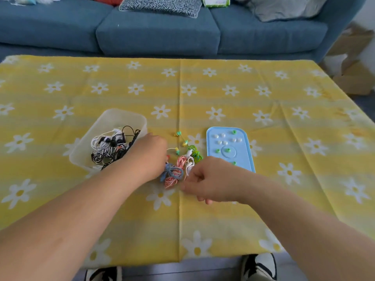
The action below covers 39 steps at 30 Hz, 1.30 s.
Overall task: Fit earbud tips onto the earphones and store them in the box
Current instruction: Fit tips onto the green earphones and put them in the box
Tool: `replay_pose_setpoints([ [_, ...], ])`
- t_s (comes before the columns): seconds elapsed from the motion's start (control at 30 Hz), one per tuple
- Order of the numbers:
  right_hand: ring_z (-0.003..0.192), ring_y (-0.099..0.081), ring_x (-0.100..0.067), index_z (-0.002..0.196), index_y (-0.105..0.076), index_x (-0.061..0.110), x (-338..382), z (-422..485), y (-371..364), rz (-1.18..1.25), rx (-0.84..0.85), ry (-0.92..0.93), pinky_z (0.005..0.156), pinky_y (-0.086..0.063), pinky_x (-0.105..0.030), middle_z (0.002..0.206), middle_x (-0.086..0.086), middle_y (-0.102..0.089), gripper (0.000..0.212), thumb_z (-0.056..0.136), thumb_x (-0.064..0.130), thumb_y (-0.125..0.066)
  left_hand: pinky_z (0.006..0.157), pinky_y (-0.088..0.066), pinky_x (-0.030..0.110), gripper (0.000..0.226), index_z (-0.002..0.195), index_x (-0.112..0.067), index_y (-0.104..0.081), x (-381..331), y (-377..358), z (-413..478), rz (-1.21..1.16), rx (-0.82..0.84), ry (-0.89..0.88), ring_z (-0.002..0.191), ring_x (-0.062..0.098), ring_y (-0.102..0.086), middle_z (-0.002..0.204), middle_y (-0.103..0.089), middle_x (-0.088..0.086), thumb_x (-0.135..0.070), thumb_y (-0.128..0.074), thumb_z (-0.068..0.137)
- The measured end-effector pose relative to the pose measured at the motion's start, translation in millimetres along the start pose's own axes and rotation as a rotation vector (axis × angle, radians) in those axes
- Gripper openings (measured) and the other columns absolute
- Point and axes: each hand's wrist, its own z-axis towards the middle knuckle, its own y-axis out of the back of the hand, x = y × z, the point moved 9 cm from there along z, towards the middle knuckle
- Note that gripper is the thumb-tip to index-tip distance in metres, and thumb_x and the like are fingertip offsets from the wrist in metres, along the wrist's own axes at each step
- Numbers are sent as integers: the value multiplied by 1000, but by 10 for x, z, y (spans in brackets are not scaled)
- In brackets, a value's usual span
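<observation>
Head view, from the near edge outward: a pair of black-and-white shoes (pixel 259 264) pokes out below the table, which is covered with a yellow tablecloth (pixel 223 220) printed with white daisies. Both bare forearms reach in over it.

The right hand (pixel 211 179) is the nearer one. Its fingers are curled, and the thumb and forefinger pinch the white cord at the right edge of a tangle of earphones (pixel 172 173), a knot of pink, blue and white cables lying on the cloth in the middle. The left hand (pixel 149 157) lies back-up against the tangle's left side. Its fingers are tucked under and out of sight, so I cannot tell whether it grips anything.

Just left of that hand stands a clear plastic box (pixel 113 118) with a heap of black and white earphones (pixel 109 147) inside. Just beyond the tangle lie green earphones (pixel 194 152) — their cord coiled, their buds trailing away toward the far side.

To the right of them sits a blue tray (pixel 244 157) holding loose white tips (pixel 221 138) and a few green tips (pixel 234 131), spread apart from each other.

Beyond the table runs a blue sofa (pixel 158 35) with a patterned cushion (pixel 160 6) on it — and cardboard boxes (pixel 355 82) stand off at the far right.
</observation>
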Motion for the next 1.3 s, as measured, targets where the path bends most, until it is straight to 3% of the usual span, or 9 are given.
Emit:
replay_pose_setpoints([
  [0.13,59,-62,-12,84,-71,4,157,-123,-179,-150,107,92,74,-58,-32,78,-10,-76,43,96,45,-61,75,-31,27,10,89,-13,-67,46,305,-79,-221,-195,29,92,20,-49,100,-52,4,-16,-60,96],
  [0.3,76,-71,-23,85,-69,10,171,-115,-75,-97,29,78,74,-58,-35,77,-6,-71,40,93,49,-64,65,-36,29,15,82,-15,-66,112,685,-235,-456,-362,80,78,20,-56,85,-63,-2,-14,-60,96],
  [0.43,63,-67,-16,94,-70,14,74,-81,172,352,-182,14,59,-53,-32,83,-10,-76,28,91,42,-71,67,-50,33,18,90,-22,-72,54,607,-344,-923,-233,108,76,16,-62,91,-76,-2,-22,-58,102],
  [0.57,79,-71,-27,125,-60,10,64,-37,194,978,-157,29,70,-57,-41,106,-23,-74,43,90,23,-79,63,-50,29,22,104,-22,-70,-67,460,-417,-1116,-36,112,81,12,-66,92,-80,-3,-11,-51,105],
  [0.67,95,-73,-38,128,-60,7,134,-90,173,1183,-96,106,87,-61,-47,109,-25,-73,41,90,9,-75,75,-54,37,23,106,-18,-71,-159,372,-460,-1239,66,116,84,20,-68,97,-78,11,-6,-52,104],
  [0.83,88,-74,-28,108,-71,-2,-39,-271,89,1066,-134,73,79,-61,-32,100,-22,-77,19,92,8,-72,74,-46,42,28,98,-13,-73,-324,70,-527,-1243,273,155,78,27,-63,86,-75,15,2,-50,91],
  [1.0,74,-69,-25,100,-75,-1,-356,-424,14,916,-117,-12,74,-62,-35,81,-17,-74,12,97,2,-64,71,-49,34,13,91,-23,-73,-526,-159,-518,-1027,281,60,78,20,-69,89,-79,5,-36,-74,91],
  [1.23,74,-69,-23,108,-73,0,-629,-568,27,829,-117,-43,72,-60,-31,91,-22,-75,21,101,-2,-53,54,-46,16,8,88,-23,-72,-769,-246,-489,-965,287,22,56,0,-58,68,-69,-13,-29,-78,89],
  [1.3,75,-70,-23,110,-71,1,-677,-592,34,837,-118,-52,73,-61,-32,96,-23,-75,23,100,-3,-51,59,-47,18,10,95,-27,-73,-837,-245,-475,-960,279,-7,61,-1,-60,75,-68,-13,-29,-80,87],
])
